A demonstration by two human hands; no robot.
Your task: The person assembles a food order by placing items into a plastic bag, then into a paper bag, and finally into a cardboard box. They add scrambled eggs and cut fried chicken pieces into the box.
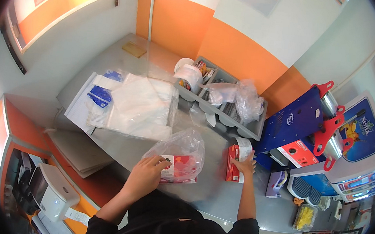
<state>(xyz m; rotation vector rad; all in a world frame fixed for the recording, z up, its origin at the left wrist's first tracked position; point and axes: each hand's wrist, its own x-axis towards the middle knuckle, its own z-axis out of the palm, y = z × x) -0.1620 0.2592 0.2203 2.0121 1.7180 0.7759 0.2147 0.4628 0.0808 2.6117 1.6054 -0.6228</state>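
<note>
Near the table's front edge lies a clear plastic bag [192, 145] with a red and white box [182, 167] inside it. My left hand [145, 175] is at the bag's left side, its fingers curled on the plastic over the box. To the right, a second red box [230, 161] rests on the steel table with a long white paper slip [244, 146] lying along it. My right hand [247, 165] grips this box at its right side, its fingers over the slip. Its underside is hidden.
A stack of white plastic bags [141, 106] lies at the left on the steel table [134, 150]. Behind stands a grey divided bin [258, 132] with cutlery and bagged items. A blue dispenser [288, 120] with red handles rises at the right. A white printer [56, 192] sits lower left.
</note>
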